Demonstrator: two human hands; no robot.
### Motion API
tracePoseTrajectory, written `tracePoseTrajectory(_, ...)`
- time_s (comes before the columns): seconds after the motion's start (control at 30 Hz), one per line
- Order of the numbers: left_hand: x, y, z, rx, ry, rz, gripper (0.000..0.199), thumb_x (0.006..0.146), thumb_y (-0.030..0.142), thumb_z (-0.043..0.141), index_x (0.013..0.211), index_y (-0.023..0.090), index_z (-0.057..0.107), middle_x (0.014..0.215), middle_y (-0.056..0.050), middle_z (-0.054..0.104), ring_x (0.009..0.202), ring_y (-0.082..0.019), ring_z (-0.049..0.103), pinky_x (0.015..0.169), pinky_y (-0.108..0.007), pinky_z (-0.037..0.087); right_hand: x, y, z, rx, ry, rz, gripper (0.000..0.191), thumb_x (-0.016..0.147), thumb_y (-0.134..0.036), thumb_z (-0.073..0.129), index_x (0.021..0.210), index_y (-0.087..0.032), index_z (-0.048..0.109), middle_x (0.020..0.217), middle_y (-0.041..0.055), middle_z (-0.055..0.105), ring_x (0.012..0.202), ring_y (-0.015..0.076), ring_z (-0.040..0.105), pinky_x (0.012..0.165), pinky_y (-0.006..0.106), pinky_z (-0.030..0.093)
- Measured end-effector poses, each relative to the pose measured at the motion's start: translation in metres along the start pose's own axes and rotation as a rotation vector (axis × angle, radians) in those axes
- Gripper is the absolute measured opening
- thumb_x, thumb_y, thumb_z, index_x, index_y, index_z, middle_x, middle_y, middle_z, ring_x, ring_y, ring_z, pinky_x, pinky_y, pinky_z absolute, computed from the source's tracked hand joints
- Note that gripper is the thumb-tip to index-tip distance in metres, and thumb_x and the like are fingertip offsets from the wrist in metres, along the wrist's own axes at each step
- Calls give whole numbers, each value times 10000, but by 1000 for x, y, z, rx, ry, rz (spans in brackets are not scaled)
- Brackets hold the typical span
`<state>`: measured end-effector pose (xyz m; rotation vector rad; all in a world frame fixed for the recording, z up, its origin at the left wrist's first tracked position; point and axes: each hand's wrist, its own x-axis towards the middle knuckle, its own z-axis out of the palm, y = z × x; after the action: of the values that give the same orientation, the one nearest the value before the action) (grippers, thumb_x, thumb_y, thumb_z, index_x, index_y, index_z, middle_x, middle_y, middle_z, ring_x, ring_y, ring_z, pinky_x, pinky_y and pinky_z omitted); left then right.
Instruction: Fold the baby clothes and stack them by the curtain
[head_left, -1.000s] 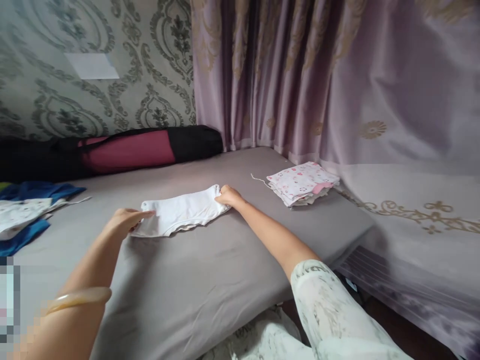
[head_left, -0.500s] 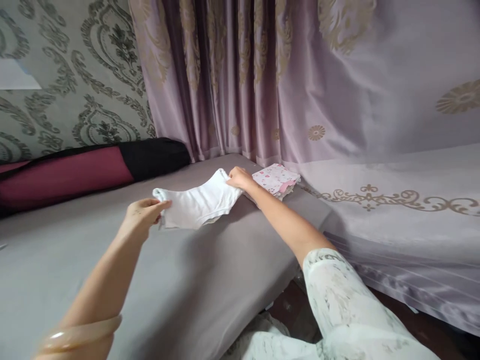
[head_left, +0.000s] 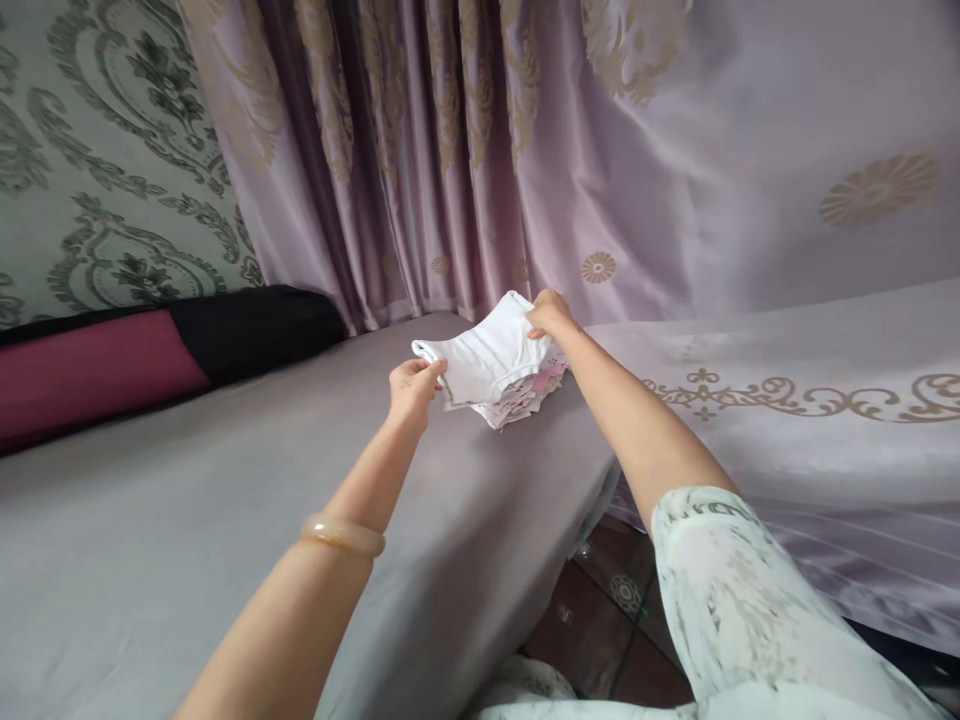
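White underpants (head_left: pixel 487 352) are stretched between my two hands at the far part of the bed. My left hand (head_left: pixel 416 388) pinches the near left corner of the waistband. At the other end of the waistband, my right hand (head_left: pixel 551 315) grips the far right corner. Directly below the white cloth lies a stack of folded printed clothes (head_left: pixel 517 405), white with pink patterns. The underpants cover most of that stack, and I cannot tell whether they touch it. A pale bangle (head_left: pixel 343 535) circles my left forearm.
The bed has a grey sheet (head_left: pixel 225 500). A long maroon and black bolster-like bundle (head_left: pixel 187 355) lies along the patterned wall. Purple curtains (head_left: pixel 450 180) hang behind the bed. Dark floor tiles (head_left: pixel 592 625) show below the bed's right edge.
Both hands have carried the white underpants to the right and farther away, from beside the printed stack to above it. The view has also turned a little to the right.
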<state>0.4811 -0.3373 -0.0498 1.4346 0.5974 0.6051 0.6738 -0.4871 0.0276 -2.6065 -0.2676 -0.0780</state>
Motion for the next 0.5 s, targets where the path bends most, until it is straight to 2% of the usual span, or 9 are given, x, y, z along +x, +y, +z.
tracePoseTrajectory(0.13,6,-6,35,-97,-60,-77,201,656,272,688,630,177,513,457,43,493,425,-69,441,459,-185,323,13,26,-8,-66,110,-80,261,898,-124,541,1125,-77,660,1029,172,687,958,255,680,813,330,538)
tracePoseTrajectory(0.23,11,-17,55,-151,-76,-127,208,664,245,690,686,193,489,463,55,495,427,-74,462,458,-179,320,16,38,-8,-142,164,-115,315,902,-87,469,1165,-83,642,1145,187,653,1114,272,614,924,346,483)
tracePoseTrajectory(0.37,15,-30,71,-166,-72,-170,218,682,231,686,750,209,480,463,65,493,437,-83,486,457,-171,308,20,47,-3,-191,184,-112,348,923,-100,424,1222,-83,603,1213,196,616,1153,286,590,947,360,460)
tracePoseTrajectory(0.5,20,-41,78,-164,-55,-183,211,691,227,683,756,210,483,471,71,487,455,-87,502,466,-170,321,29,53,3,-229,172,-102,338,939,-112,410,1219,-90,598,1215,188,617,1148,281,591,935,349,460)
